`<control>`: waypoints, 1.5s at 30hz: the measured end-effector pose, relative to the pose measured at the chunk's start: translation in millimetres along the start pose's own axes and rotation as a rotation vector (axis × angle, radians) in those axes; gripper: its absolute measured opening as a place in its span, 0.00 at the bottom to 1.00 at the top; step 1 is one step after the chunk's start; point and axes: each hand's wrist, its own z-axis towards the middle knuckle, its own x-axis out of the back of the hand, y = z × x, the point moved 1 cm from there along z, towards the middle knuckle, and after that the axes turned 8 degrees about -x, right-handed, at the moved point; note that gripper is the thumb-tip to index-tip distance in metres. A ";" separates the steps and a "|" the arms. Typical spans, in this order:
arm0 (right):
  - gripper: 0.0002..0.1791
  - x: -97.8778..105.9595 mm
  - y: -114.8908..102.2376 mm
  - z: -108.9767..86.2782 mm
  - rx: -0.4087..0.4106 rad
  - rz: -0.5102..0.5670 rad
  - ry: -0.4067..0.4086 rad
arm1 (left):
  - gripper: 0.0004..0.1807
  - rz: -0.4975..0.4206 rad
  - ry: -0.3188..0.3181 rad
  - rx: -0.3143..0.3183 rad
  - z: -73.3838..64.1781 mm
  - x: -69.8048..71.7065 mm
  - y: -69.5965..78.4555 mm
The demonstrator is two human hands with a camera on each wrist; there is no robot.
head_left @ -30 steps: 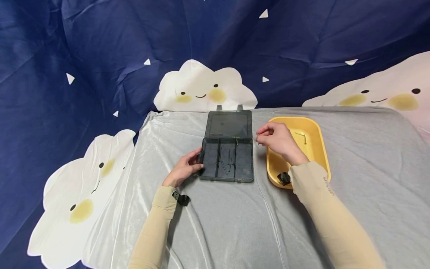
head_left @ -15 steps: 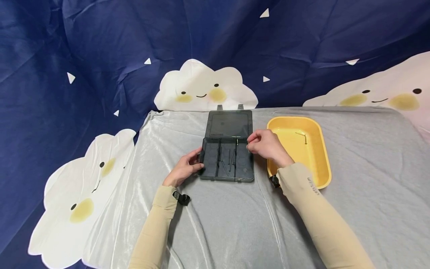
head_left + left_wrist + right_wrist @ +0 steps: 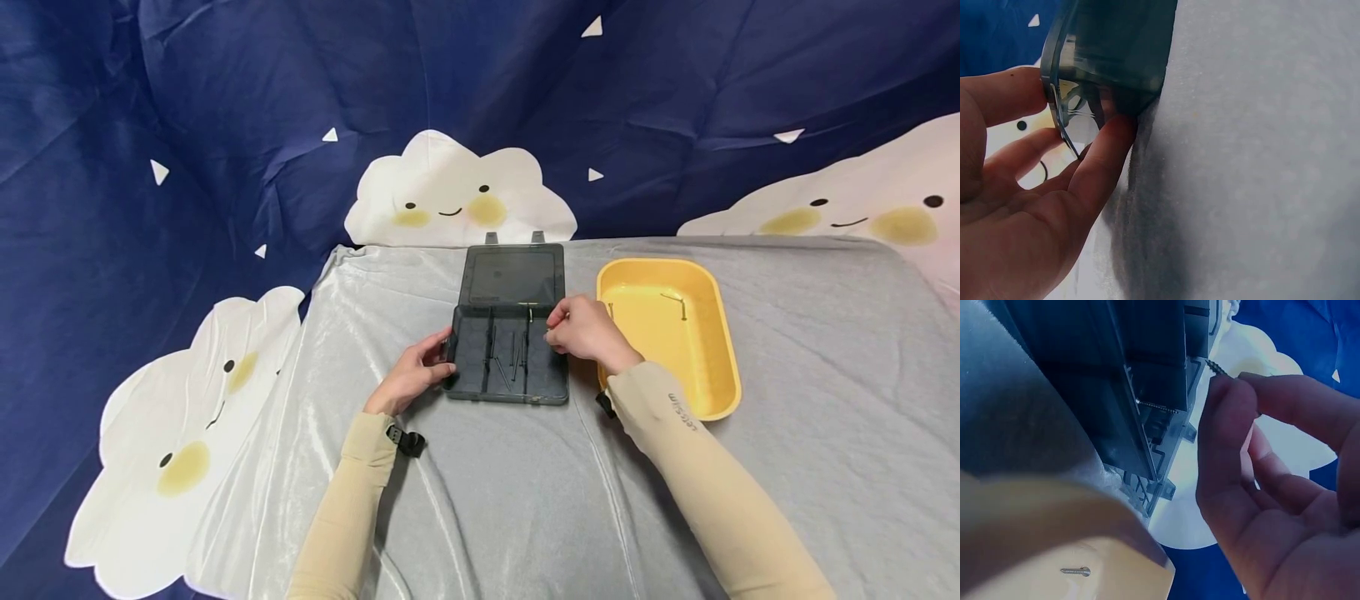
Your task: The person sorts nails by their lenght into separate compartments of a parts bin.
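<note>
A dark translucent compartment box (image 3: 546,379) lies on the cloth with its lid (image 3: 513,275) laid back. My left hand (image 3: 411,372) grips the box's left side, thumb and fingers about the corner in the left wrist view. Between thumb and forefinger, my right hand (image 3: 587,330) pinches a screw, whose threaded tip (image 3: 1215,367) pokes out in the right wrist view. That hand is over the right compartment, near the box's right wall. Several dark screws (image 3: 504,374) lie in the middle compartment. One brassy screw (image 3: 531,315) is at the back of the right compartment.
Right of the box stands a yellow tray (image 3: 660,367). A few screws lie in it, one near its back (image 3: 683,311) and another screw (image 3: 611,311) by its left wall. Grey cloth (image 3: 510,500) covers the table, and a blue curtain (image 3: 637,83) hangs behind.
My right hand has moved left, from the yellow tray's left edge to over the box's right compartment, with the screw pinched. The left hand stays put on the box.
</note>
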 end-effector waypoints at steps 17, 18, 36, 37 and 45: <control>0.12 35.6 -4.3 -14.6 -0.039 0.113 0.027 | 0.41 -0.007 -0.009 0.007 -1.0 -0.3 1.8; 0.12 40.4 -4.4 -16.1 -0.034 0.109 0.037 | 0.40 -0.005 -0.008 0.007 -1.0 -0.4 1.8; 0.12 95.0 12.0 -19.4 0.037 0.045 0.251 | 0.40 -0.002 -0.006 -0.008 0.5 1.1 -1.7; 0.11 94.5 13.9 -18.4 0.042 0.022 0.260 | 0.40 -0.002 -0.006 -0.009 0.2 1.1 -1.4; 0.10 84.8 32.5 -3.7 0.031 -0.168 0.205 | 0.40 0.010 -0.011 -0.015 0.0 1.2 -1.2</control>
